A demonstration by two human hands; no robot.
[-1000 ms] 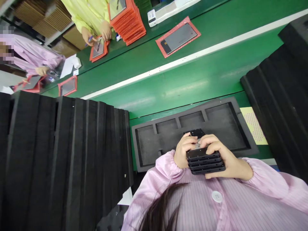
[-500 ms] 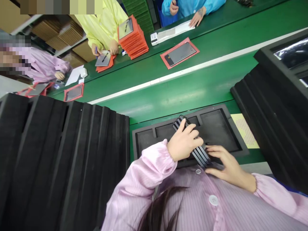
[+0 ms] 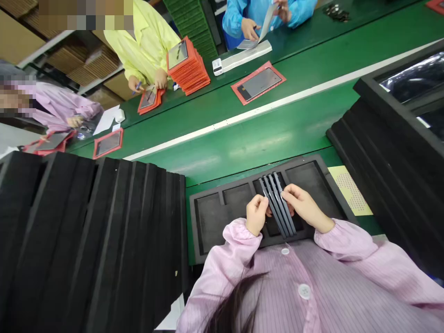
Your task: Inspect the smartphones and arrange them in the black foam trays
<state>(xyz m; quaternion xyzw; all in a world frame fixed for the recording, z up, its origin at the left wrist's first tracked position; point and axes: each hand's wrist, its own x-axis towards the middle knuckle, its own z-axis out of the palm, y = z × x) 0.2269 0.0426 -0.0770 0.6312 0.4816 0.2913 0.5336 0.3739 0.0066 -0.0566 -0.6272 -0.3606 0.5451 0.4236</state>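
Between both hands, several thin dark rectangular panels [image 3: 279, 208] stand on edge, side by side, over the middle of a black foam tray [image 3: 210, 226]. My left hand [image 3: 256, 214] grips the near-left side of the panels, thumb on top and fingers underneath. On their other side, my right hand [image 3: 302, 206] closes with its thumb against the upper edge and its fingertips partly hidden below. The panels fan slightly apart at the far end. Shallow recesses show in the tray to the left and right of them.
Tall stacks of black foam trays flank me, one at left [image 3: 104, 240] and one at right [image 3: 391, 171]. A yellow dotted sheet [image 3: 350, 190] lies beside the tray. Across the green bench [image 3: 256, 138], co-workers handle screens near a red-sleeved stack [image 3: 189, 69].
My left hand has drawn back from over the panels to their left side. My right hand has moved up to grip their right side. The panels now stand more upright and squared.
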